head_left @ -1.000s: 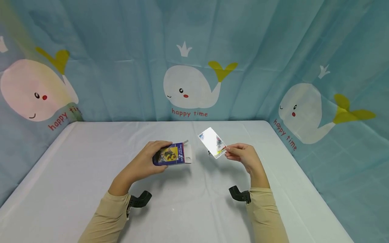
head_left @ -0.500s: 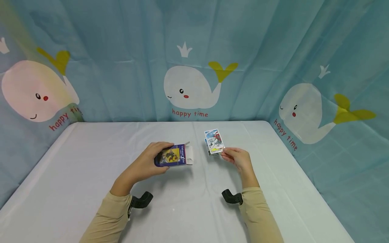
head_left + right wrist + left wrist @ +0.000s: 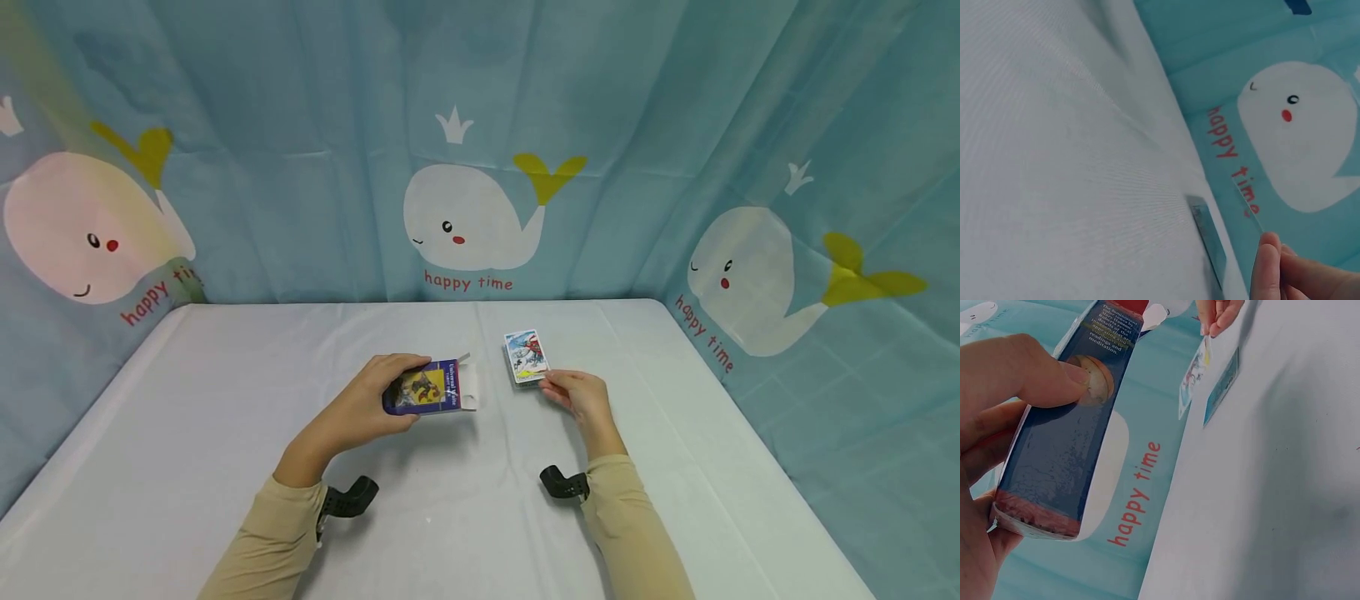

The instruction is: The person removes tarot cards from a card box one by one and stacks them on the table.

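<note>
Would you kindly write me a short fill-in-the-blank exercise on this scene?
1. The left hand grips the tarot box, whose label reads "Universal ____".
2. The red lettering on the blue curtain reads "happy ____".
3. The tarot card in the right hand and the card stack beneath are ____ (touching/apart).
Missing words: Waite; time; apart.

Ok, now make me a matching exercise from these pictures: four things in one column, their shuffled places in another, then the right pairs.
Things
1. Dark-blue cardboard card box
2. White-bordered colourful picture card
3. Thin rectangular stack of cards
4. Light-blue whale-print fabric backdrop

Places
A. On the white-covered table
B. Behind the table
C. In the left grip
D. Pinched in the right grip

Pairs: 1-C, 2-D, 3-A, 4-B
</note>
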Action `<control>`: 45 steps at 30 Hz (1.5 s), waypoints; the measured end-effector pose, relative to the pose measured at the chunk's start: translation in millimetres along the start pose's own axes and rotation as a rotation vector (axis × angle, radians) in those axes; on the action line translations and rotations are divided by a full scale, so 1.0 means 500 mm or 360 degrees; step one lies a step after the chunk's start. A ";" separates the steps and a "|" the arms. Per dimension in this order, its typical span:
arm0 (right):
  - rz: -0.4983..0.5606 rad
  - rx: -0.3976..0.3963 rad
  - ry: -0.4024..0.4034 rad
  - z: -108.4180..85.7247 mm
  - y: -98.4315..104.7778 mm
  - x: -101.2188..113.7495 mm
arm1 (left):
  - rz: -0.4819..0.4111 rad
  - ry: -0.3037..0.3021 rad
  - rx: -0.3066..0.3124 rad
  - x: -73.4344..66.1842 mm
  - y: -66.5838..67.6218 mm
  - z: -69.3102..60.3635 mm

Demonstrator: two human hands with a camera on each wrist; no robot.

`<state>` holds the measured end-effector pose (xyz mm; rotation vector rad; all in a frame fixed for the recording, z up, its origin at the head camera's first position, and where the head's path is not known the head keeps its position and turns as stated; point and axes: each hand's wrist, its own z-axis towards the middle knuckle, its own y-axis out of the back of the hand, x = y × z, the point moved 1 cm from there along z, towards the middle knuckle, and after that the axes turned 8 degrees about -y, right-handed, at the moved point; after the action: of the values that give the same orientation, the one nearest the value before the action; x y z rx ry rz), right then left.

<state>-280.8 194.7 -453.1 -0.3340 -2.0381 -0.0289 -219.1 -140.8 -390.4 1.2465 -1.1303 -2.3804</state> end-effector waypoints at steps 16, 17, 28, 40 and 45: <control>-0.0051 -0.0103 -0.0019 0.004 -0.012 -0.008 | 0.0004 0.0002 0.0003 0.001 -0.005 0.000; -0.0056 -0.0106 -0.0009 0.004 -0.013 -0.008 | 0.0008 0.0001 0.0004 0.001 -0.006 0.000; -0.0056 -0.0127 0.0090 0.009 -0.016 -0.023 | 0.0011 0.0002 0.0016 -0.001 -0.007 0.000; -0.0105 -0.0187 0.0103 0.013 -0.017 -0.028 | 0.0002 0.0002 0.0031 -0.002 -0.010 0.002; -0.0149 -0.0226 0.0096 0.016 -0.019 -0.026 | 0.0004 -0.0006 0.0030 -0.001 -0.011 0.003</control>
<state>-284.5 183.9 -466.8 -0.3218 -1.9952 -0.2394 -219.0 -135.8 -393.5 1.2460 -1.1579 -2.3767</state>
